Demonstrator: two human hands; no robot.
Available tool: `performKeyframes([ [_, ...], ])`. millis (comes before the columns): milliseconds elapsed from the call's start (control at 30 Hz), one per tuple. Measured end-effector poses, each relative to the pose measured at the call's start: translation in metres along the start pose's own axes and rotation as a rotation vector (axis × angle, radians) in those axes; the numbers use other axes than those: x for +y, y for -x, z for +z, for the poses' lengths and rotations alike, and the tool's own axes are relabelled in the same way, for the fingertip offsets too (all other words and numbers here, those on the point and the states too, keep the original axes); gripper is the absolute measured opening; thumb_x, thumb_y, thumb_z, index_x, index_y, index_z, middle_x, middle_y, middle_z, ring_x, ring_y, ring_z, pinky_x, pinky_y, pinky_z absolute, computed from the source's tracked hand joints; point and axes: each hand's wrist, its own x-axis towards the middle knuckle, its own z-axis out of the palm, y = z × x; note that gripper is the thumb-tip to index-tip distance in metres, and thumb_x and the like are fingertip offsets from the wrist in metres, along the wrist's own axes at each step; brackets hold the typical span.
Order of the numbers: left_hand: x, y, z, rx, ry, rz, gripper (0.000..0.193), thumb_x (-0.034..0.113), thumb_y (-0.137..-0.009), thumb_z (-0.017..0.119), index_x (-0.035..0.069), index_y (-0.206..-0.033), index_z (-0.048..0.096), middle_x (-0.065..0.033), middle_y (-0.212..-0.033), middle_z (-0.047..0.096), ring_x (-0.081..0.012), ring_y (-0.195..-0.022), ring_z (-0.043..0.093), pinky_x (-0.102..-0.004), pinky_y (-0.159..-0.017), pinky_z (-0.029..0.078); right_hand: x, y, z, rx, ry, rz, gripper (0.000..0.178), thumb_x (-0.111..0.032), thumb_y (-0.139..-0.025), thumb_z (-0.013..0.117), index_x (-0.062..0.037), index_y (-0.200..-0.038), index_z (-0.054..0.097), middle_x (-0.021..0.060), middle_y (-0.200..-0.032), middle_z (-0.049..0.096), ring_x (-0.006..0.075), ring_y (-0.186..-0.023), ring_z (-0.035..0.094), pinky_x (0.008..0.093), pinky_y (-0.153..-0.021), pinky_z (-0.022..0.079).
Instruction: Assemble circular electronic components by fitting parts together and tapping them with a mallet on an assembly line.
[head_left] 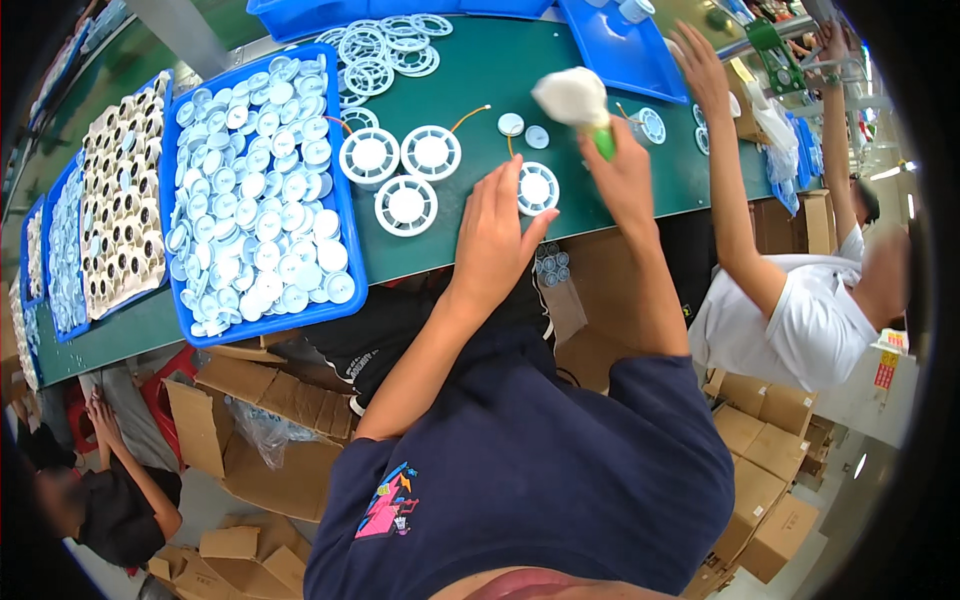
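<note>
Slotted white disc (537,188) is pinned just beyond left hand (492,240) fingertips, fingers extended flat. Right hand (622,172), just right of disc, is clenched around green-handled white-capped tool (580,105), held above.

White round disc (537,188) flat; cloth-wrapped green tool (580,105) raised

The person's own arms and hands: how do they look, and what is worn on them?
Both forearms are bare, with no gloves, watch or rings visible on the left hand or right hand. Short navy T-shirt sleeves end above the elbows; the shirt carries a small pink and multicolour graphic.
</note>
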Motion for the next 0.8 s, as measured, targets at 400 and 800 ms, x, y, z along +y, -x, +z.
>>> performKeyframes([
  [400, -0.004, 0.001, -0.007, -0.002, -0.052, 0.03, 0.083, 0.017, -0.087, 0.083, -0.006, -0.152, 0.037, -0.0259, -0.137, 0.056, -0.0423, -0.123, 0.057, -0.0482, -0.1, 0.05, -0.01, 0.056, -0.036, -0.12, -0.093, -0.178, 0.047, 0.001, -0.085, 0.073, 0.0015, -0.132, 0.063, 0.017, -0.125, 0.069, 0.027, -0.117, 0.067, 0.0366, -0.101, 0.051],
  [800, 0.0, 0.0, -0.009, 0.013, 0.088, -0.053, 0.088, 0.001, -0.08, 0.083, -0.006, -0.154, 0.035, -0.0205, -0.128, 0.063, -0.0397, -0.114, 0.063, -0.0467, -0.097, 0.05, -0.037, 0.097, -0.062, -0.174, 0.079, -0.175, 0.034, -0.004, -0.084, 0.076, 0.0027, -0.117, 0.071, 0.0165, -0.101, 0.077, 0.0285, -0.09, 0.077, 0.0327, -0.081, 0.058],
])
